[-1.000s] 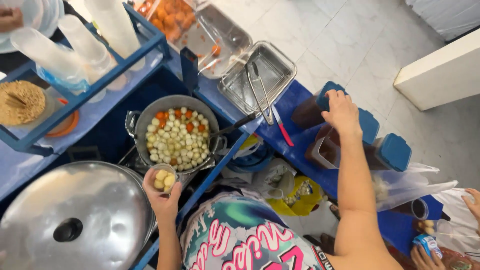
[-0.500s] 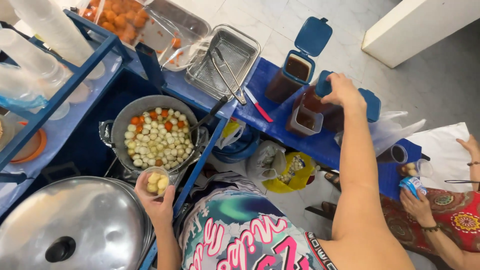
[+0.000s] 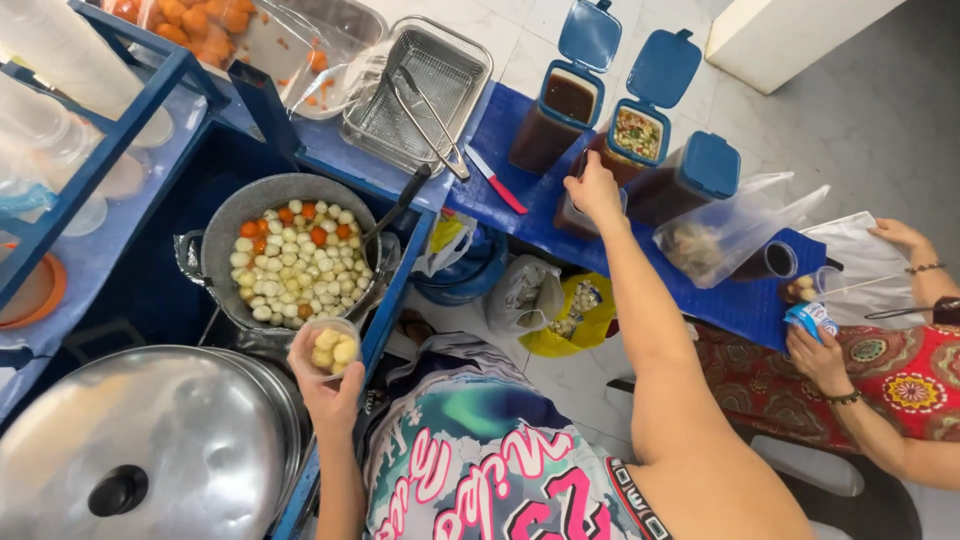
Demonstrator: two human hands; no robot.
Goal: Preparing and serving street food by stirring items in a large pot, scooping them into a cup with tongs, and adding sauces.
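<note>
My left hand (image 3: 325, 388) holds a small clear plastic cup (image 3: 331, 349) with a few pale fried balls in it, just below the grey pot (image 3: 222, 222) full of white and orange balls. My right hand (image 3: 594, 190) reaches forward onto a dark sauce container (image 3: 572, 213) on the blue counter (image 3: 520, 215), fingers curled around its top. Two open containers with raised blue lids stand beyond it: one with brown sauce (image 3: 567, 97), one with a chopped mixture (image 3: 637, 132).
A wire basket (image 3: 440, 70) with metal tongs (image 3: 425, 125) lies behind the pot, a red-handled knife (image 3: 497, 182) beside it. A large steel lid (image 3: 130, 450) is at lower left. Another person's hands (image 3: 815, 355) hold a small packet at the right.
My right hand has come down from the container lids onto the nearest sauce container. The view has shifted right, and my left hand still holds the cup by the pot.
</note>
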